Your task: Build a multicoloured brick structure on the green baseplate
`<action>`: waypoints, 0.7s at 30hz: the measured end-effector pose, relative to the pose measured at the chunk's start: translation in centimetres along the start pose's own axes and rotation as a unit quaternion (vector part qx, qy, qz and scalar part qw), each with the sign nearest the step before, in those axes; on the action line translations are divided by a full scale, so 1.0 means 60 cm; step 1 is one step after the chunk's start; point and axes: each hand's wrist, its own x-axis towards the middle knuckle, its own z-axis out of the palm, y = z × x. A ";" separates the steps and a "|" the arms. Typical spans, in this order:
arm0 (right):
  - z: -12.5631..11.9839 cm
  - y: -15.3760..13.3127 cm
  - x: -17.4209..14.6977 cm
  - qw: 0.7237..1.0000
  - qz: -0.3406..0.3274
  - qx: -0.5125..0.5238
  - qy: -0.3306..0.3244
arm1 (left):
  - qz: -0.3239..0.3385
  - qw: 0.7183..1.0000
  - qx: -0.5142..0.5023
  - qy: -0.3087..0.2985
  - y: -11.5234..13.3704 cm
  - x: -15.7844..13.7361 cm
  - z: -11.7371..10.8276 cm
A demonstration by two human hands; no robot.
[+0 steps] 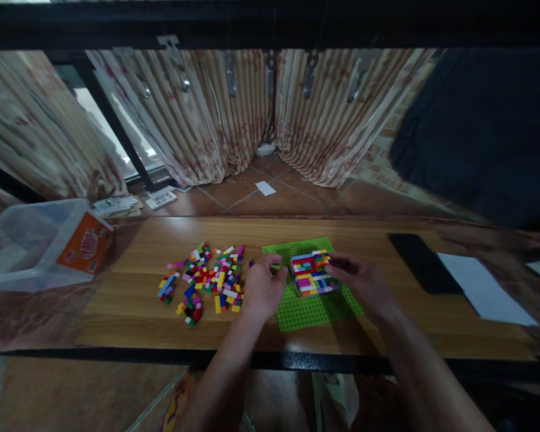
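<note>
A low rectangular build of multicoloured toy bricks point(303, 281) sits on a green studded baseplate point(292, 315) on the wooden table. My left hand point(264, 287) hovers over the baseplate's left edge, its thumb and fingers curved with a gap between them and no brick visible in it. At the build's upper right corner, my right hand point(362, 277) has its fingertips close together against the orange and yellow bricks. Whether a loose brick is pinched there is hidden. Left of my left hand lies a spread of loose coloured bricks point(220, 279).
A clear plastic bin point(36, 240) with an orange label stands at the table's left. On the right lie a black flat object point(423, 264) and a white sheet point(486, 288). The dark front edge point(162, 356) runs beneath my forearms. Curtains point(234, 120) hang beyond the table.
</note>
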 end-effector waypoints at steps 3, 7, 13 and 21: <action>-0.008 -0.001 0.006 0.998 -0.007 -0.037 0.058 | 0.004 0.999 0.034 0.021 -0.013 0.010 -0.022; -0.012 -0.007 0.010 0.986 -0.028 -0.083 0.141 | -0.022 0.990 0.122 0.068 -0.032 0.023 -0.066; -0.005 -0.021 0.004 0.981 -0.044 -0.067 0.175 | 0.042 0.962 0.264 0.055 -0.056 0.026 -0.102; 0.000 -0.025 0.002 0.982 -0.060 -0.089 0.155 | 0.165 0.938 0.303 -0.028 -0.063 0.030 -0.084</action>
